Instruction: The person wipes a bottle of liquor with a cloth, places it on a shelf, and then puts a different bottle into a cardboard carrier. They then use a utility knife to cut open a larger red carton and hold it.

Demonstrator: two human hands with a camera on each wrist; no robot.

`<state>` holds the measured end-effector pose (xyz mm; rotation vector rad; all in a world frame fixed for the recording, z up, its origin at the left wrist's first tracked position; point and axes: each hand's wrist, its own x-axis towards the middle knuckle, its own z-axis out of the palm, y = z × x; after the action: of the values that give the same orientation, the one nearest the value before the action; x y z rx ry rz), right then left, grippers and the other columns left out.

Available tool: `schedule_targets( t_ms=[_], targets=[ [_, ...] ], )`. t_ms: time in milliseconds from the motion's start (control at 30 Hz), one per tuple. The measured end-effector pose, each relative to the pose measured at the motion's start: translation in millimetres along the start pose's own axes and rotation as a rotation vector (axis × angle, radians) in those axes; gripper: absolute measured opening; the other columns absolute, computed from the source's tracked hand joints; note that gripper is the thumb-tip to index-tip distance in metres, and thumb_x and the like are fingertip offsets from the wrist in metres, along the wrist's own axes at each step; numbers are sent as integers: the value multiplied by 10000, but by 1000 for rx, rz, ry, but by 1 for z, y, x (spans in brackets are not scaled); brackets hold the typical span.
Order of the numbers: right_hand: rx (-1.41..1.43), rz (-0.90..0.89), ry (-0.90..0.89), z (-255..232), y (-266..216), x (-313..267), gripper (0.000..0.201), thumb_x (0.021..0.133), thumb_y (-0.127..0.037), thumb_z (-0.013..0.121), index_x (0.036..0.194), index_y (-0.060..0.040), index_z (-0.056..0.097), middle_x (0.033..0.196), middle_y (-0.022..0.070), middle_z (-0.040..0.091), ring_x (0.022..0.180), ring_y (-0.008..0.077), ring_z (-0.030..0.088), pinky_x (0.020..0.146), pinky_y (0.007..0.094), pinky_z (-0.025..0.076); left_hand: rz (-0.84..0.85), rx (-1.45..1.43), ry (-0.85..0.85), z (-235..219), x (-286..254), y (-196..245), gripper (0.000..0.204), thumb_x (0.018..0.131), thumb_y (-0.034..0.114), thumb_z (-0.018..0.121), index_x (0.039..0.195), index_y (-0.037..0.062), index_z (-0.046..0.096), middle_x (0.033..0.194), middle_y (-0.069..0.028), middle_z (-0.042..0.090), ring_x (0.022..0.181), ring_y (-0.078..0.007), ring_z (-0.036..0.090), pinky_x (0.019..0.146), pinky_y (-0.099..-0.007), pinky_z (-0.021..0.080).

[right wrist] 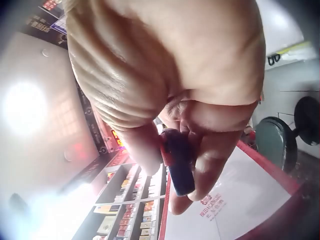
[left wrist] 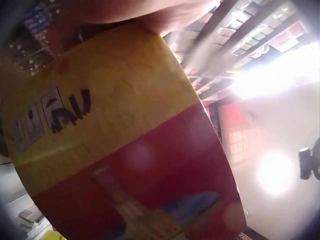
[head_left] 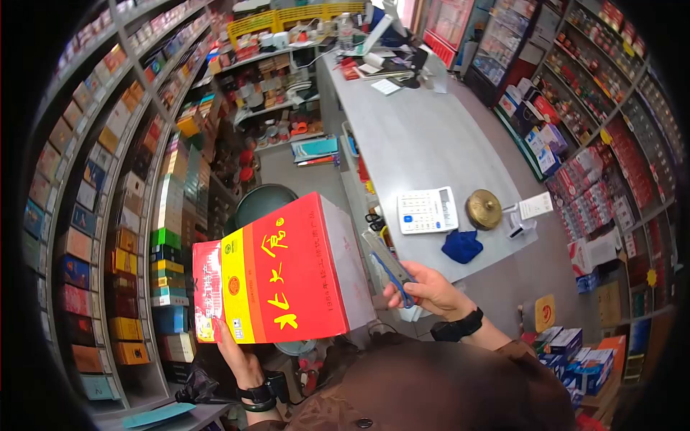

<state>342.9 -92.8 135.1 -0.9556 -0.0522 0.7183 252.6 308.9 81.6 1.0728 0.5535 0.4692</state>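
Note:
A large red and yellow box [head_left: 295, 266] with yellow lettering is held up at a tilt in front of the body. My left hand [head_left: 236, 355] grips its lower left end; in the left wrist view the box face [left wrist: 120, 110] fills much of the picture below the hand. My right hand [head_left: 430, 291] holds a grey and blue utility knife [head_left: 388, 266], its far end pointing up and left beside the box's pale side. The right wrist view shows fingers curled round the blue knife end [right wrist: 181, 170], with the white box panel [right wrist: 225, 205] beyond.
On the grey counter [head_left: 445, 136] are a white calculator [head_left: 427, 210], a brass-coloured round object [head_left: 484, 209], a dark blue cloth [head_left: 462, 246] and a small white box [head_left: 534, 205]. Packed shelves [head_left: 133, 43] line the left. A dark round bin [head_left: 264, 201] stands behind the box.

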Motion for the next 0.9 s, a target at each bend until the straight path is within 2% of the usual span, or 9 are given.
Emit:
schedule_targets(
  t_ms=[100, 133, 233, 267, 400, 533, 633, 800, 900],
  targets=[
    [14, -96, 82, -22, -10, -50, 647, 961, -193, 644, 1483, 0, 313, 1134, 162, 642, 961, 229, 686, 858, 327, 538, -62, 23, -187, 29, -1, 9, 452, 1042, 322, 481, 1354, -5, 470, 1271, -112, 618, 1102, -204, 646, 910, -360, 532],
    [-4, -160, 125, -27, -12, -65, 616, 958, -221, 655, 1445, 3, 350, 1080, 151, 649, 917, 228, 693, 824, 320, 547, -118, -11, -209, 41, -8, 11, 452, 1042, 315, 481, 1362, -4, 458, 1285, -118, 613, 1112, -204, 648, 916, -355, 538],
    [46, -232, 213, -53, -5, -100, 577, 953, -245, 664, 1395, 5, 390, 1009, 137, 653, 848, 221, 693, 763, 306, 555, -102, 29, -268, 72, -23, 6, 457, 1040, 321, 487, 1359, -5, 460, 1282, -115, 617, 1095, -202, 657, 909, -352, 540],
    [23, -246, 296, -55, -4, -109, 554, 948, -274, 672, 1352, 7, 416, 942, 123, 646, 762, 206, 677, 697, 292, 552, -125, 42, -285, 77, -26, -1, 455, 1042, 324, 487, 1355, -4, 463, 1276, -110, 623, 1088, -198, 660, 907, -347, 540],
    [7, -379, 430, -60, 3, -134, 498, 897, -346, 732, 1160, -27, 455, 805, 114, 617, 578, 170, 599, 551, 272, 523, -167, 52, -313, 110, -43, -13, 414, 1037, 282, 510, 1344, 8, 471, 1278, -109, 626, 1079, -209, 665, 893, -344, 550],
    [-67, -474, 526, -44, -4, -168, 480, 897, -333, 736, 1169, -51, 458, 761, 89, 597, 540, 157, 569, 504, 262, 490, -301, -29, -426, 138, -52, -9, 397, 1033, 273, 525, 1331, 14, 482, 1278, -110, 629, 1101, -203, 654, 883, -354, 550],
    [-154, -542, 642, -25, 3, -191, 447, 904, -312, 732, 1152, -54, 465, 739, 74, 586, 539, 136, 556, 494, 253, 475, -233, 62, -458, 144, -39, -26, 425, 1039, 308, 505, 1350, 22, 459, 1261, -114, 641, 1060, -202, 674, 890, -352, 550],
    [-274, -623, 829, 22, 34, -218, 346, 913, -176, 725, 1135, -35, 501, 784, 37, 593, 564, 79, 538, 514, 221, 463, -277, 111, -441, 161, -45, -23, 417, 1030, 339, 526, 1356, 83, 480, 1256, -57, 638, 1057, -176, 666, 863, -330, 547],
    [-329, -642, 946, 47, 57, -219, 333, 888, -109, 744, 1126, -37, 522, 783, 16, 595, 563, 50, 521, 510, 204, 446, -278, 134, -470, 158, -47, -21, 399, 1031, 311, 531, 1351, 78, 490, 1235, -39, 646, 1054, -148, 658, 848, -309, 533]
  ],
)
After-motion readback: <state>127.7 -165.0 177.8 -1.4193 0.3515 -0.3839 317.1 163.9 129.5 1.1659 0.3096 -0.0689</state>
